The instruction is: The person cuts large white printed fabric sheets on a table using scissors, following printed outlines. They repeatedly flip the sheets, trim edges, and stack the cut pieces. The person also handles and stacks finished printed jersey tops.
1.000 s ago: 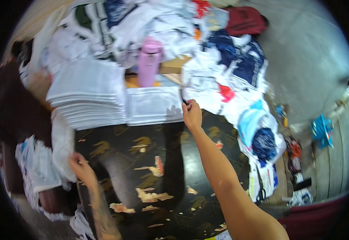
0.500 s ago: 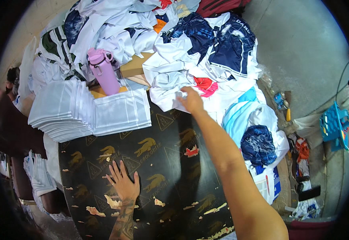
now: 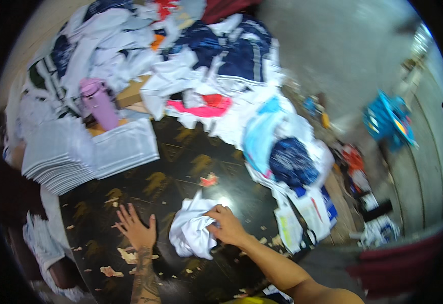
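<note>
A crumpled white cloth (image 3: pixel 193 228) rests on the dark, worn tabletop (image 3: pixel 181 190). My right hand (image 3: pixel 225 225) pinches its right side between thumb and fingers. To the left of the cloth, my left hand (image 3: pixel 136 228) lies flat on the board with its fingers spread, holding nothing. Beyond it stands a stack of folded white fabric (image 3: pixel 59 157), with a lower folded pile (image 3: pixel 125 152) against its right side.
A lilac bottle (image 3: pixel 99 104) stands behind the folded stack, near a cardboard box (image 3: pixel 132 91). A big heap of white and navy garments (image 3: pixel 110 45) covers the far side. Light blue and navy cloth (image 3: pixel 292 161) lines the right edge. A blue plastic basket (image 3: pixel 387 120) is farther right.
My right hand has drawn a white cloth from the far heap toward me onto the board. A pink and red piece shows more in the heap. The view has shifted right.
</note>
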`<state>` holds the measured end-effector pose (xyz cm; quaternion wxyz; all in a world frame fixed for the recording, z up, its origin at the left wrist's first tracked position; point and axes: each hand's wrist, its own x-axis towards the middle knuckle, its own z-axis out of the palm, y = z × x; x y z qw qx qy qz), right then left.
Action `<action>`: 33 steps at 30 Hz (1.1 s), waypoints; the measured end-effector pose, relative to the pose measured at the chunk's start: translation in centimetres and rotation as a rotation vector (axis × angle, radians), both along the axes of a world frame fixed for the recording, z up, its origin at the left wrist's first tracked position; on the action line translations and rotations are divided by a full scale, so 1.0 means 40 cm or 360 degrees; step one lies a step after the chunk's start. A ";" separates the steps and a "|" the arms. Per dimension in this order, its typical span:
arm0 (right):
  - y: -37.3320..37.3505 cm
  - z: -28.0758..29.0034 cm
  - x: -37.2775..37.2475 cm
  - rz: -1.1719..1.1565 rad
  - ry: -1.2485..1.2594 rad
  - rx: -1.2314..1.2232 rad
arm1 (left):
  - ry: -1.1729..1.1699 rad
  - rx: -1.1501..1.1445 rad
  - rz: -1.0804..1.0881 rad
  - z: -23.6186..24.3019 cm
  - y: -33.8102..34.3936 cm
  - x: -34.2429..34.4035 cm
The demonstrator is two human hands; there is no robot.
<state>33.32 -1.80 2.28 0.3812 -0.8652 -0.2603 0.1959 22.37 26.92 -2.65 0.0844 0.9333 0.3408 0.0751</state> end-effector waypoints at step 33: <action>-0.561 0.326 0.779 -0.0777 -0.1601 0.0050 | -0.0190 -0.0330 -0.0155 0.014 -0.483 0.033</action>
